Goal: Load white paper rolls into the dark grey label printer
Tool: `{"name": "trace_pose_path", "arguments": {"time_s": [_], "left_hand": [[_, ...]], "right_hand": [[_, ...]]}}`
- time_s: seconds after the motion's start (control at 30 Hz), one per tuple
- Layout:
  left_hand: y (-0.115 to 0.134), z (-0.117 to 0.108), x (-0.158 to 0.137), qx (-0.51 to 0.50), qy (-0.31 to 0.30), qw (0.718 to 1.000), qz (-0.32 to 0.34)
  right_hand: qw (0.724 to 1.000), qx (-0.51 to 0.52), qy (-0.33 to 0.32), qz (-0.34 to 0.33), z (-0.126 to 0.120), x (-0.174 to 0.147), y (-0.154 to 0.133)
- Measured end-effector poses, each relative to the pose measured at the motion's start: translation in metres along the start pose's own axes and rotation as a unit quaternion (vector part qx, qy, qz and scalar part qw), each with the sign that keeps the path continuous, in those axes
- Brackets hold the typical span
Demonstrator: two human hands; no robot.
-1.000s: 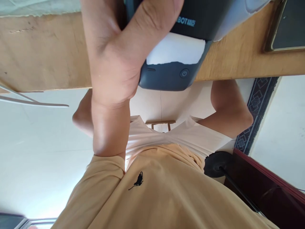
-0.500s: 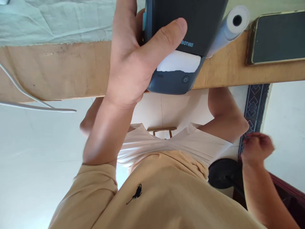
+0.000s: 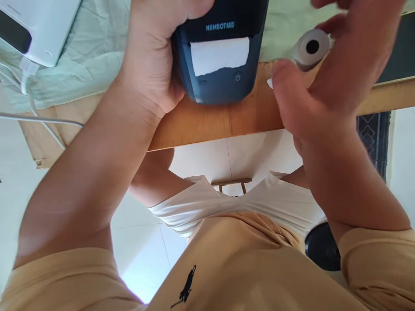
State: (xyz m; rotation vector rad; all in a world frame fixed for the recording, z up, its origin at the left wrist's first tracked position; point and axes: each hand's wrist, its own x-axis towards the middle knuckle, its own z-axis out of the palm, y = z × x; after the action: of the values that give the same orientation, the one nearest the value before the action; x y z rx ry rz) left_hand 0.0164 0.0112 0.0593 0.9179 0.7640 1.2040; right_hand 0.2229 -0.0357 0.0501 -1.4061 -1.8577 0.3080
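My left hand (image 3: 151,65) is wrapped round a dark label printer (image 3: 223,88) marked NIIMBOT, held at the table's near side. A white strip of paper (image 3: 220,56) with a torn, uneven edge sticks out of the printer's slot, above its power button. My right hand (image 3: 340,77) is at a white paper roll (image 3: 300,54), to the right of the printer. Its thumb and fingers are spread on either side of the roll, and the thumb covers part of it. Whether they touch the roll I cannot tell.
A phone (image 3: 397,58) lies on the right, partly behind my right hand. At the left, a white device (image 3: 53,32) with a plugged-in white cable (image 3: 42,119) rests on a pale green cloth (image 3: 97,47). The wooden table edge (image 3: 207,129) runs in front of my legs.
My right hand has come up from beside my body to the paper roll. The view has shifted, bringing the white device in at the left. My left hand still holds the label printer.
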Motion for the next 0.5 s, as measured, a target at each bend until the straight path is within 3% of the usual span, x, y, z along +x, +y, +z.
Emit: {"name": "trace_pose_path", "arguments": {"time_s": [0.07, 0.13, 0.3, 0.47, 0.5], "left_hand": [[-0.001, -0.006, 0.002, 0.003, -0.051, 0.999, -0.002], [-0.006, -0.012, 0.004, -0.001, -0.086, 0.996, 0.023], [-0.020, -0.016, 0.004, -0.024, -0.088, 0.993, 0.078], [-0.021, -0.015, 0.004, -0.060, -0.116, 0.987, 0.092], [-0.021, -0.016, 0.005, -0.064, -0.117, 0.986, 0.097]], "right_hand": [[0.996, -0.046, -0.018, -0.078, 0.004, -0.003, -0.001], [0.998, -0.041, -0.017, -0.053, 0.007, -0.005, 0.001], [0.999, -0.023, -0.033, -0.008, 0.011, -0.003, 0.005], [0.999, -0.003, -0.049, -0.006, -0.003, 0.009, 0.005], [0.998, 0.020, -0.047, 0.021, -0.006, 0.013, 0.005]]}}
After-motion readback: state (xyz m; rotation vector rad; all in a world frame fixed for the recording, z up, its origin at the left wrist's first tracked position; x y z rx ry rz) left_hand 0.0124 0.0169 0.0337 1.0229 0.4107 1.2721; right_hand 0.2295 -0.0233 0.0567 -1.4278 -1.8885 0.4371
